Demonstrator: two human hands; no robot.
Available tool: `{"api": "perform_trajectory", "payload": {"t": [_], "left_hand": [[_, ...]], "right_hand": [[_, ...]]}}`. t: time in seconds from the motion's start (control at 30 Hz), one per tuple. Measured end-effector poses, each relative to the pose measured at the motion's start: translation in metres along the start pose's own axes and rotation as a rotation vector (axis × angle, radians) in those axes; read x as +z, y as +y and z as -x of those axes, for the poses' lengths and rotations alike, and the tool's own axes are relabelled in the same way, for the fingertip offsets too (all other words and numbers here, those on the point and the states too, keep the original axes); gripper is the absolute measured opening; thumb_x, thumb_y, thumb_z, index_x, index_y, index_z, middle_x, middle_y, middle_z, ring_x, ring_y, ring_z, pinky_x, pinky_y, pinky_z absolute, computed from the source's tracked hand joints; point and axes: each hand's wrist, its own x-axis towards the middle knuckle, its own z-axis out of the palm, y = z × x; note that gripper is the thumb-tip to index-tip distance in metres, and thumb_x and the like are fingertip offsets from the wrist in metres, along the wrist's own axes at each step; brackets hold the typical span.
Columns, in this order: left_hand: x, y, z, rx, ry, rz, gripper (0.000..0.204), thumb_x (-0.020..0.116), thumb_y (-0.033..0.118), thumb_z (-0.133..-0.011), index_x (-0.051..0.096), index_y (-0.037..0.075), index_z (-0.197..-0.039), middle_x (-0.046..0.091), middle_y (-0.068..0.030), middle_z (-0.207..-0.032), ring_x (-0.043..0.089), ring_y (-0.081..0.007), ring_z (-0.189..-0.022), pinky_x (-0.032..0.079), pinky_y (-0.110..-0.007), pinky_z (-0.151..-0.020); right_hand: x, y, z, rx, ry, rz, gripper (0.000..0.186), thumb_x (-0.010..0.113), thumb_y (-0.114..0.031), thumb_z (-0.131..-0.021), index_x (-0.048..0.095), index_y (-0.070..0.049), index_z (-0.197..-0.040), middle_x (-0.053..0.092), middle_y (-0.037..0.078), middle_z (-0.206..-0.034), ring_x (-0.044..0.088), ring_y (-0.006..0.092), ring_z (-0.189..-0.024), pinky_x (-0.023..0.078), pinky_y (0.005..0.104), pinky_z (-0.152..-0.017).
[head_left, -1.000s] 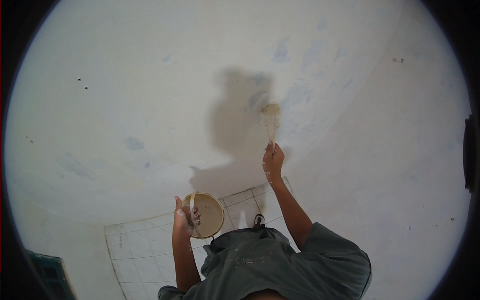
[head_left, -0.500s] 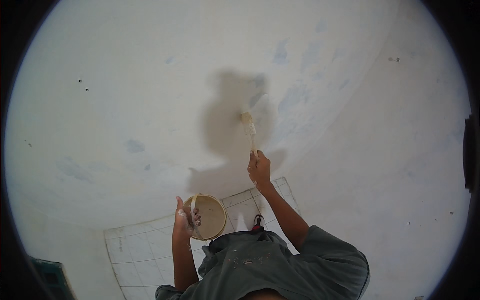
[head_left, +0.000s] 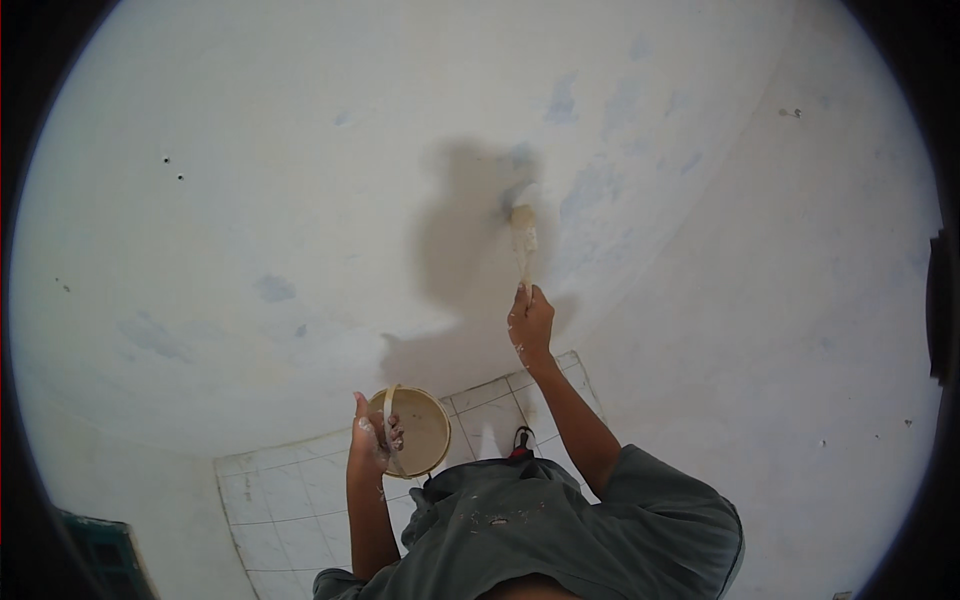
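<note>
My left hand [head_left: 369, 436], smeared with white paint, grips the handle of a round cream bucket [head_left: 425, 436] at my left side, low in the view. My right hand [head_left: 530, 322] is closed round the pale handle of a wide paintbrush [head_left: 525, 230], which points up at the white wall [head_left: 310, 220]. The brush head is at the wall, within my shadow, beside pale blue-grey patches. Flecks of paint dot my right wrist.
A white tiled floor [head_left: 285, 505] lies along the wall's foot, with my shoe [head_left: 521, 441] on it. A side wall [head_left: 780, 360] rises at the right. A green frame [head_left: 95, 543] is at the lower left. Small holes and fixings mark the walls.
The brush and my right hand first moved left and down, then back up and slightly right over the wall. My left hand and the bucket have barely moved.
</note>
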Motion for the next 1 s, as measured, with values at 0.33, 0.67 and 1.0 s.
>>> {"api": "perform_trajectory", "payload": {"t": [0.33,0.67,1.0], "left_hand": [[-0.003,0.0,-0.001,0.002,0.008,-0.015,0.072,0.017,0.076,-0.076,0.041,0.008,-0.067,0.037,-0.0017,-0.049,0.032,-0.0148,-0.04,0.026,-0.026,-0.04],[0.002,0.002,0.001,-0.014,-0.013,0.0,0.072,0.017,0.077,-0.075,0.041,0.009,-0.064,0.037,-0.0013,-0.048,0.03,-0.0145,-0.039,0.026,-0.026,-0.04],[0.001,0.001,-0.001,-0.025,0.002,0.007,0.071,0.017,0.077,-0.075,0.04,0.01,-0.065,0.037,-0.0013,-0.049,0.03,-0.0142,-0.039,0.026,-0.026,-0.04]], "right_hand": [[0.001,0.004,0.016,-0.089,-0.11,0.24,0.022,0.052,-0.021,-0.084,0.053,-0.003,-0.073,0.051,0.013,-0.05,0.054,0.0292,-0.045,0.041,0.0371,-0.044],[-0.022,0.003,-0.005,-0.107,0.125,0.037,0.016,0.057,-0.013,-0.082,0.052,0.002,-0.08,0.047,0.001,-0.056,0.04,0.0059,-0.046,0.034,0.0234,-0.042],[-0.021,0.019,0.005,0.148,0.026,-0.047,0.017,0.057,-0.012,-0.082,0.049,0.003,-0.081,0.049,0.003,-0.054,0.046,0.0096,-0.046,0.037,0.0258,-0.044]]}}
